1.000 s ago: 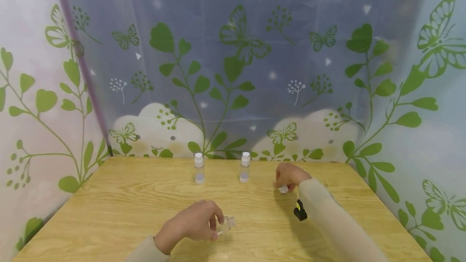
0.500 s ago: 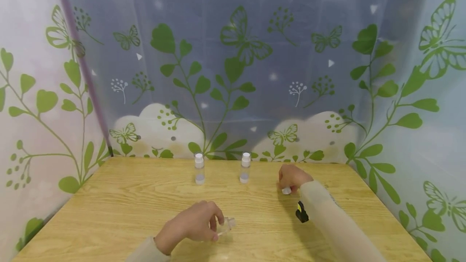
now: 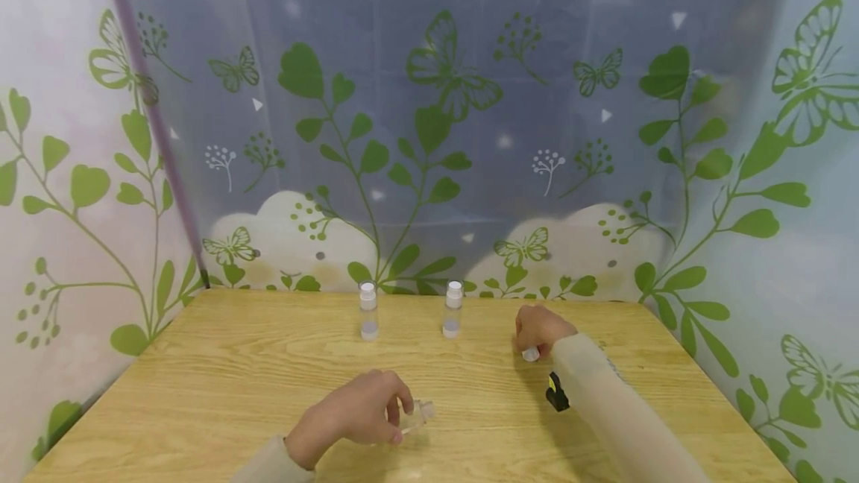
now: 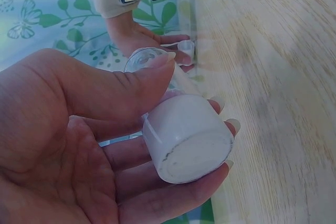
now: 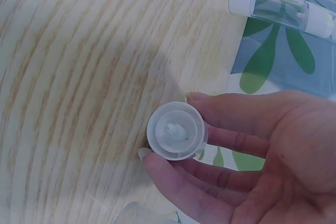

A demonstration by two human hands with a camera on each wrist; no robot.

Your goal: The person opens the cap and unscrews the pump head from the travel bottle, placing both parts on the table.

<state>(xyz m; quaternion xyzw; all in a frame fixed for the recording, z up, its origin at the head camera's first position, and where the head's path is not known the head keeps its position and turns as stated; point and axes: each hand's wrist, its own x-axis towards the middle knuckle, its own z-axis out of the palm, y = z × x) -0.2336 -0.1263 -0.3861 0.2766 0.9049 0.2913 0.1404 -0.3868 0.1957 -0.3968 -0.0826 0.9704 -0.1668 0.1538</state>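
My left hand (image 3: 359, 405) grips a small clear bottle (image 3: 424, 410) with its neck pointing right. In the left wrist view, the thumb lies along the bottle's side and the fingers curl beneath its white base (image 4: 189, 140). Farther right and back, my right hand (image 3: 542, 328) pinches a white pump top (image 3: 531, 354) between thumb and fingers. The right wrist view looks into the underside of this pump top (image 5: 177, 130), a round white collar with a small nub inside. The two parts are held well apart.
Two upright clear pump bottles, a left one (image 3: 368, 310) and a right one (image 3: 452, 308), stand near the back of the wooden table (image 3: 235, 364). Behind them hangs a patterned curtain (image 3: 376, 170). A black and yellow device (image 3: 556, 392) is at the right sleeve.
My right hand has shifted slightly to the right with the pump top, which is tilted a little differently. My left hand and its bottle have stayed in place.
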